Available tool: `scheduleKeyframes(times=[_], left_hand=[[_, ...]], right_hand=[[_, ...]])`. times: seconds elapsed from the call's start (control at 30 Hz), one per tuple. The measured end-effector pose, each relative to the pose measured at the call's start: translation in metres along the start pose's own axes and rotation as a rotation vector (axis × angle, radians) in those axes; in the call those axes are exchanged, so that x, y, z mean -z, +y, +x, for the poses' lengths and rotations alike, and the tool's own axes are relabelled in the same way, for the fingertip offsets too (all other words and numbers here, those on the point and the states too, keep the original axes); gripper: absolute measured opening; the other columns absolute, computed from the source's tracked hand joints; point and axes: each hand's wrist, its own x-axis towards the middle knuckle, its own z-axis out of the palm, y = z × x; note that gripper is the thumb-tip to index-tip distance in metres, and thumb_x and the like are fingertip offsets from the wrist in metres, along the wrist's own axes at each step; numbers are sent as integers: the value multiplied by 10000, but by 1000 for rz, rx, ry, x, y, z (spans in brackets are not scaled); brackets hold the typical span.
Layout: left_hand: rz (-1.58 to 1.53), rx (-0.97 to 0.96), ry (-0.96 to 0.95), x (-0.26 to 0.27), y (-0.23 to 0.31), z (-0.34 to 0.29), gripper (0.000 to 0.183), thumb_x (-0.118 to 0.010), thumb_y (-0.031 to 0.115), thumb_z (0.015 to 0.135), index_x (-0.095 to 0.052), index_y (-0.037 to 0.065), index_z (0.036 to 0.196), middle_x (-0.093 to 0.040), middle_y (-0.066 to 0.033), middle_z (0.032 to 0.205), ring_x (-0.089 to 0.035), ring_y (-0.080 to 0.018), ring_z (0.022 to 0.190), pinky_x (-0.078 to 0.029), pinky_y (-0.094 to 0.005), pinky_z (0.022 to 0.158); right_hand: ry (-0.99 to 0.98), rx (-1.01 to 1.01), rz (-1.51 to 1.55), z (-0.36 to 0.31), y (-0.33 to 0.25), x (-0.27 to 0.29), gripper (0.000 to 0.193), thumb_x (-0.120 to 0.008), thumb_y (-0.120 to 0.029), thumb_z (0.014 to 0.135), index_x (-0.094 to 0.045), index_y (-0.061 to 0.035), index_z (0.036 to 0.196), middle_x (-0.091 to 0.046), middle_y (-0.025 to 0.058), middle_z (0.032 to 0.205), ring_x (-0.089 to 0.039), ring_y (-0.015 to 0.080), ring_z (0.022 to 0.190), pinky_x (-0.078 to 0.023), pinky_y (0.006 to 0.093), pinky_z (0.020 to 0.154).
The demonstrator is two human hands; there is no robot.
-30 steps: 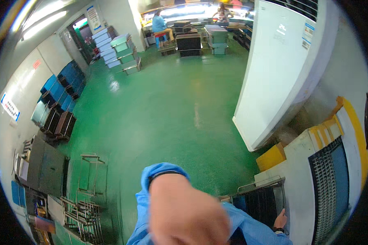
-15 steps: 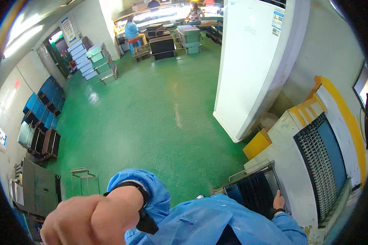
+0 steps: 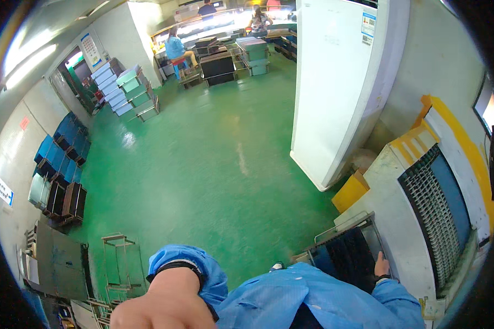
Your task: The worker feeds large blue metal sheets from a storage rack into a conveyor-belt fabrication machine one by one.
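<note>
My left hand point(image 3: 156, 311) reaches forward in a blue sleeve, with a black band at the wrist. Its back faces up, and its fingers are cut off by the picture's lower edge, so what it holds is hidden. At the lower right, my right hand point(image 3: 382, 267) is closed around the side rail of a metal-framed rack point(image 3: 350, 253). Dark, sheet-like pieces fill that rack, with a blue panel beside them. The rack stands against a pale machine point(image 3: 389, 219).
A tall white cabinet point(image 3: 335, 93) stands ahead on the right, near a yellow box point(image 3: 351, 192). Wire stands point(image 3: 121, 257) are at the lower left beside a grey cabinet point(image 3: 60, 257). Blue bins point(image 3: 57, 156) line the left wall. People sit at a lit bench point(image 3: 219, 24) far off.
My left hand has moved right and down, so its fingers have left the picture. More of the wire stands shows. My right hand remains on the rack's rail.
</note>
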Motion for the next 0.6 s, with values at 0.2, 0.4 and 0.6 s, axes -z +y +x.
scheduleKeyframes(times=[0.2, 0.4, 0.6], left_hand=[[-97, 124, -194, 12, -19, -7, 188, -524, 154, 972, -679, 56, 930, -628, -119, 880, -608, -279, 738, -532, -400, 646], [-99, 338, -375, 21, -72, -52, 259, -649, 273, 936, -655, 27, 1018, -663, -115, 928, -635, -281, 808, -513, -390, 717], [378, 1169, 229, 86, -190, -260, 357, -671, 267, 906, -628, 7, 1146, -673, -164, 1024, -638, -334, 950, -513, -423, 846]], right_hand=[[9, -47, -18, -10, -15, 5, 778, -416, -608, 953, -673, 123, 883, -627, 364, 931, -597, 507, 941, -431, 552, 819], [-13, -55, -3, 4, 4, -6, 794, -427, -635, 937, -674, 115, 858, -629, 358, 911, -599, 505, 929, -433, 550, 799], [-94, -39, -8, 4, -3, -2, 831, -413, -662, 932, -665, 122, 818, -642, 339, 879, -599, 505, 888, -429, 545, 781]])
